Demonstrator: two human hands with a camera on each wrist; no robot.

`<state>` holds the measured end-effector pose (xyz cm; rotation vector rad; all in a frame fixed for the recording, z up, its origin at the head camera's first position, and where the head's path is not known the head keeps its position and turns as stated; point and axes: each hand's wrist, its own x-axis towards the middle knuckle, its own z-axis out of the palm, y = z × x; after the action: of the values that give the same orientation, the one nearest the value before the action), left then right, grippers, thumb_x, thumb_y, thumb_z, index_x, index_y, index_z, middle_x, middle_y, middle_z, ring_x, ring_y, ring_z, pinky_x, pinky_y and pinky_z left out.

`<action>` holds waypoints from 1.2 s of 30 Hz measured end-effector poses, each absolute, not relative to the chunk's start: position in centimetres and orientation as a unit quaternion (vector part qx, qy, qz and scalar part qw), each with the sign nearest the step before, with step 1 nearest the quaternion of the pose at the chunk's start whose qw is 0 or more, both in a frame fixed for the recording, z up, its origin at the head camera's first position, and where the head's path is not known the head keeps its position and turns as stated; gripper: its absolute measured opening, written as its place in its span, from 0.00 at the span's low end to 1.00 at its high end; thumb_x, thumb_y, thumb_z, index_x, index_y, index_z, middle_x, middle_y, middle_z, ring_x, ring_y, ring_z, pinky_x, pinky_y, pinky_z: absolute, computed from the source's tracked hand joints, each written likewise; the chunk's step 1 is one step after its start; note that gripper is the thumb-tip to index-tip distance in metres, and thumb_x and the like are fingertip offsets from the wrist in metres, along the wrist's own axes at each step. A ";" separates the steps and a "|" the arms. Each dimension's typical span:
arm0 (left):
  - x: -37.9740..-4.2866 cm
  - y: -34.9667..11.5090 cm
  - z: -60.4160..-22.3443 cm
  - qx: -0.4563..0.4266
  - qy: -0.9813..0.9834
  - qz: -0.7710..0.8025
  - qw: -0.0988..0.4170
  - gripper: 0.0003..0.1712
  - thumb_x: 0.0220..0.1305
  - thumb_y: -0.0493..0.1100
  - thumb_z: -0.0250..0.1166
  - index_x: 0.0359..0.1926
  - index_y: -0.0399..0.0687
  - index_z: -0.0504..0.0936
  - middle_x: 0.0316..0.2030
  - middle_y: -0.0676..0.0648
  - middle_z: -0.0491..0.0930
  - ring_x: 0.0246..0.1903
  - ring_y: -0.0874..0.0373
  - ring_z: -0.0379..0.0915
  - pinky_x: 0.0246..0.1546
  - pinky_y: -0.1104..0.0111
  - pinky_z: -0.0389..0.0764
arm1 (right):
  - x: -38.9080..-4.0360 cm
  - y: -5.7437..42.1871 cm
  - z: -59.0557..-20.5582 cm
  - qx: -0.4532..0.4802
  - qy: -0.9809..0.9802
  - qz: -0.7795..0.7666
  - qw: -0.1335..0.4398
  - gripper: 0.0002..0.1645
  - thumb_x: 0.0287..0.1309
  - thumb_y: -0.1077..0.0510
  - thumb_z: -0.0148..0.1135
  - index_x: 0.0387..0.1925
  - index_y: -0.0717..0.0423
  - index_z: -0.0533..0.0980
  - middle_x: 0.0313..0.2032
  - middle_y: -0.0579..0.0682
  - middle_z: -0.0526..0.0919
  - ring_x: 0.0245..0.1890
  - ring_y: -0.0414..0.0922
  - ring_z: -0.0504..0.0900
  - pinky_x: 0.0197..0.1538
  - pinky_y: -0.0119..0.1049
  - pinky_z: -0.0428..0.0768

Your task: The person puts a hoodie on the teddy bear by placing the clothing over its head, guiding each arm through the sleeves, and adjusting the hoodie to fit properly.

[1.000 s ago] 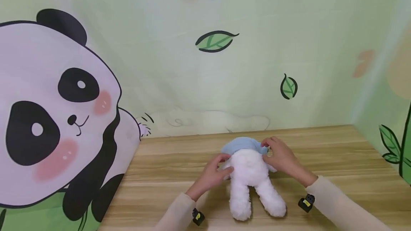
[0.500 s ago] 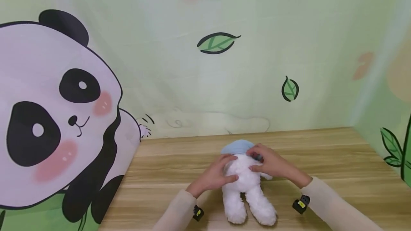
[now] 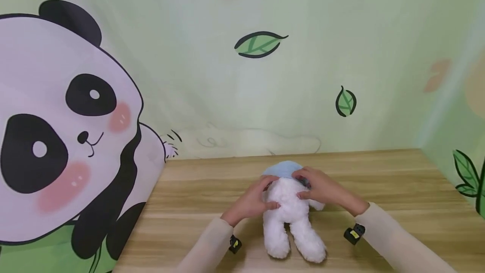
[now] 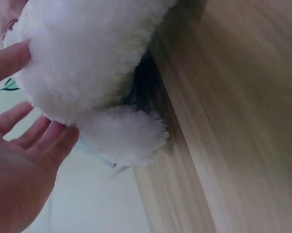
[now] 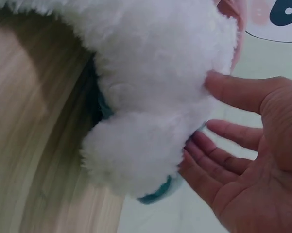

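Observation:
A white plush toy [image 3: 286, 200] lies on the wooden table, its two legs pointing toward me. Light-blue cloth [image 3: 284, 169] covers its head end; which side of the toy is up I cannot tell. My left hand [image 3: 251, 199] rests on the toy's left side, thumb on the body and fingers [image 4: 63, 141] extended near a short fluffy limb [image 4: 124, 136]. On the opposite side, my right hand [image 3: 322, 188] touches the body with the thumb, its fingers [image 5: 218, 162] reaching beside the neck. Some darker blue-green cloth [image 5: 158, 190] shows under the toy.
The wood-grain table [image 3: 197, 205] ends at a pale green backdrop [image 3: 197, 75] printed with leaves. A large printed panda [image 3: 91, 138] fills the left side. Each wrist wears a small black device [image 3: 354, 234].
The toy has shifted a little left over the last second. My right hand has moved left with it, and my left thumb lies further over the body. Toy and hands barely differ from half a second ago.

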<state>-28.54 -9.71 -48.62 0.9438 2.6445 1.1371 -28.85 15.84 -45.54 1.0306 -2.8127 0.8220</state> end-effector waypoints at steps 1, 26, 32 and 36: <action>-28.6 -9.6 -48.5 0.308 0.877 0.366 0.048 0.41 0.58 0.47 0.72 0.69 0.48 0.64 0.67 0.46 0.65 0.68 0.50 0.63 0.67 0.55 0.68 | -29.0 15.8 -45.5 0.327 -0.908 0.261 0.018 0.30 0.53 0.58 0.71 0.56 0.67 0.74 0.49 0.60 0.79 0.49 0.54 0.79 0.52 0.49 0.78; -30.1 -7.8 -48.7 0.299 0.919 0.249 0.065 0.55 0.48 0.54 0.78 0.73 0.46 0.59 0.70 0.45 0.60 0.70 0.51 0.58 0.69 0.60 0.65 | -30.0 16.6 -46.4 0.304 -0.906 0.291 -0.034 0.34 0.42 0.58 0.78 0.51 0.67 0.75 0.40 0.53 0.81 0.43 0.49 0.79 0.48 0.41 0.77; -29.9 -7.6 -48.7 0.294 0.925 0.237 0.049 0.47 0.47 0.53 0.79 0.66 0.46 0.68 0.64 0.45 0.65 0.65 0.51 0.61 0.65 0.62 0.69 | -29.7 16.6 -47.0 0.317 -0.903 0.290 -0.008 0.26 0.47 0.56 0.75 0.47 0.62 0.77 0.44 0.54 0.82 0.48 0.51 0.79 0.53 0.46 0.77; -29.8 -7.6 -48.9 0.301 0.923 0.238 0.038 0.41 0.45 0.51 0.80 0.59 0.46 0.73 0.60 0.46 0.68 0.62 0.51 0.63 0.63 0.62 0.70 | -29.5 16.4 -47.3 0.317 -0.897 0.307 -0.022 0.19 0.50 0.58 0.74 0.41 0.58 0.76 0.36 0.49 0.80 0.39 0.45 0.77 0.43 0.37 0.75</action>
<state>-29.85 -7.63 -48.88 0.9221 2.8314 0.7305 -29.47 16.43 -47.28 1.0092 -2.8575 0.9791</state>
